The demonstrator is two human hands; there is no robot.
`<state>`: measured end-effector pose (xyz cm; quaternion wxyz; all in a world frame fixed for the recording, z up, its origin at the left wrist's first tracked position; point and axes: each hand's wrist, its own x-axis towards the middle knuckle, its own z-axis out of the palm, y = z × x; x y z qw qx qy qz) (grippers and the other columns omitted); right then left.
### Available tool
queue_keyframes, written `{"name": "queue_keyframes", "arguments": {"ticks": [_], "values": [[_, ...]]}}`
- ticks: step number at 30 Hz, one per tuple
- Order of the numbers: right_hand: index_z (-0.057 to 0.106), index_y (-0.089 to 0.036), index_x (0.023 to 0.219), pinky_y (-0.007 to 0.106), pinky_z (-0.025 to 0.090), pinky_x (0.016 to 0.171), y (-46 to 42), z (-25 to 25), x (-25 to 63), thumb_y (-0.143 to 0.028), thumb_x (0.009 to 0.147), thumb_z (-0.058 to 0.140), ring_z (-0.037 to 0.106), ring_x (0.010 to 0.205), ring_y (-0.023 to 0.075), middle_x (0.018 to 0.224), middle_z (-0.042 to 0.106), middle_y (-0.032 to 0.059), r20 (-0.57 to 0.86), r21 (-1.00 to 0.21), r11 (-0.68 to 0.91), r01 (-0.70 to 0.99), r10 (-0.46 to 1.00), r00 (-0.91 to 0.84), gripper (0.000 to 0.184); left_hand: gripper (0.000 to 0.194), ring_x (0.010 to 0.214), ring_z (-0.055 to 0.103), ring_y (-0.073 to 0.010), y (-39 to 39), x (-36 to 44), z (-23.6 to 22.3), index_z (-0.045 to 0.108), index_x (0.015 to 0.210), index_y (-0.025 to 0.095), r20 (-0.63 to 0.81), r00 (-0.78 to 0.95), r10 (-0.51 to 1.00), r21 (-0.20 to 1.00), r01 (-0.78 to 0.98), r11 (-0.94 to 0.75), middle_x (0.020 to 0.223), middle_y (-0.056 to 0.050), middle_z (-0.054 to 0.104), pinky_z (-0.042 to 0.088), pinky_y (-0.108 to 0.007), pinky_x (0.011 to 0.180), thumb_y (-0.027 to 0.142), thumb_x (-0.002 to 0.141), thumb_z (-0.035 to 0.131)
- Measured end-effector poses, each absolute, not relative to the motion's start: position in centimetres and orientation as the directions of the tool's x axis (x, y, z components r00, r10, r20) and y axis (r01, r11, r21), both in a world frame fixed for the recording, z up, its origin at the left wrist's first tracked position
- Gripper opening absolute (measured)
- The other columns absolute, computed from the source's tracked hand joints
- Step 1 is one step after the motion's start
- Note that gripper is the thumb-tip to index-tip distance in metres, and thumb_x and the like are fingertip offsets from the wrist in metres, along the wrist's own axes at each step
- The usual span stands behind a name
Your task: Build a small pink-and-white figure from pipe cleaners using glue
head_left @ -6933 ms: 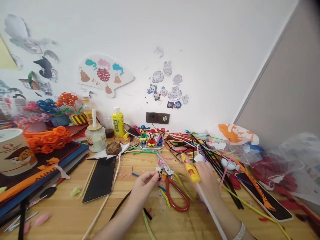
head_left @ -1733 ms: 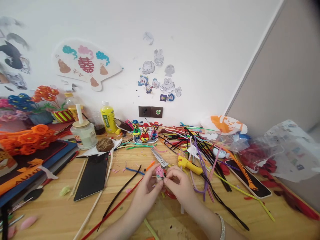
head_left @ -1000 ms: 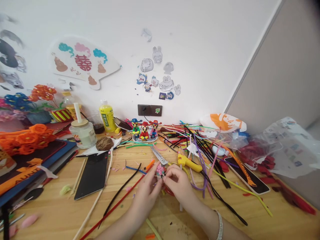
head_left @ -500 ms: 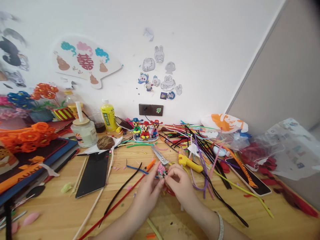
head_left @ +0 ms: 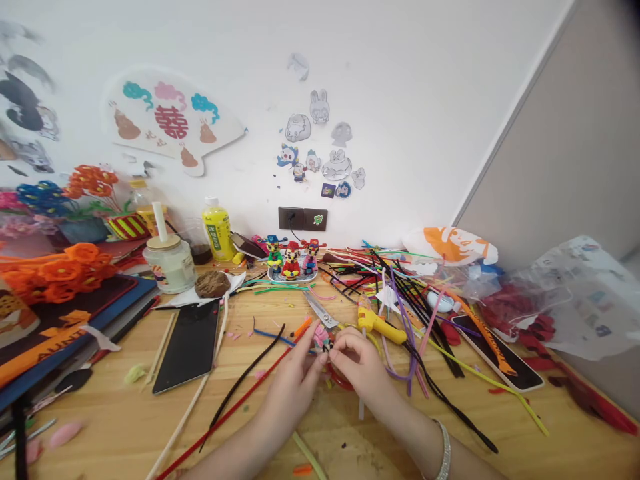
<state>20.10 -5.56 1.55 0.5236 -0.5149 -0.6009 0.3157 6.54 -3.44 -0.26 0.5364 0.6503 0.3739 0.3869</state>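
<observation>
My left hand [head_left: 294, 375] grips a small pink figurine [head_left: 323, 337] with black and white bits, its fingers wrapped round the sides. My right hand [head_left: 356, 363] is closed in a pinch against the figurine's lower right side; any tiny part between those fingertips is hidden. Scissors [head_left: 324, 313] lie just behind the hands, blades pointing away, their handles partly covered. A yellow hot glue gun [head_left: 383, 327] rests beside my right hand, with a glue stick [head_left: 362, 400] showing below. Three finished-looking figurines [head_left: 291, 261] in green, red and pink stand on a small tray [head_left: 280, 279] at the back.
Many coloured pipe cleaners [head_left: 400, 293] are heaped at the back right. A tablet-like black phone [head_left: 187, 350] lies left, another phone [head_left: 525, 373] right. A candle jar [head_left: 170, 267], a yellow drink bottle [head_left: 219, 233] and orange fuzzy flowers [head_left: 65, 267] stand at the left. Plastic bags [head_left: 585, 300] lie far right.
Both hands stay almost in place around the figurine, with only a slight shift of the fingers. The view has moved a little, and more of the glue stick shows.
</observation>
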Motion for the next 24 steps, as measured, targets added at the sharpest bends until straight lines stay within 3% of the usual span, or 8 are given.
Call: {"name": "queue_keyframes", "arguments": {"ticks": [5,14,24], "values": [[0.045,-0.018,0.054,0.026,0.037,0.064,-5.50,1.52,20.04,-0.017,0.066,0.050,0.048,0.070,0.0154,0.068,0.047,0.0001,0.292,-0.921,0.255,0.294,0.952,0.088,0.014,0.053,0.112,0.049,-0.0230,-3.42,6.46,-0.43,0.035,0.131,0.020,0.156,0.387,0.909,0.974,0.094,-0.208,0.128,-0.008,0.050,0.046,-0.034,0.087,0.031,0.080,0.046],[0.044,-0.019,0.054,0.025,0.037,0.061,-5.56,1.52,19.90,-0.016,0.066,0.050,0.048,0.068,0.0147,0.066,0.046,-0.0007,0.292,-0.924,0.251,0.288,0.950,0.109,0.014,0.051,0.106,0.055,-0.0242,-3.65,6.54,-0.16,0.043,0.126,0.020,0.164,0.336,0.927,0.981,0.040,-0.188,0.119,-0.008,0.058,0.048,-0.035,0.083,0.030,0.076,0.052],[0.040,-0.019,0.052,0.024,0.035,0.057,-5.60,1.52,19.84,-0.014,0.064,0.048,0.046,0.064,0.0142,0.064,0.044,-0.0009,0.292,-0.911,0.242,0.334,0.950,0.108,0.016,0.049,0.112,0.050,-0.0238,-3.67,6.57,-0.33,0.040,0.128,0.020,0.184,0.366,0.912,0.971,0.077,-0.227,0.125,-0.009,0.052,0.040,-0.039,0.093,0.029,0.081,0.047]]}}
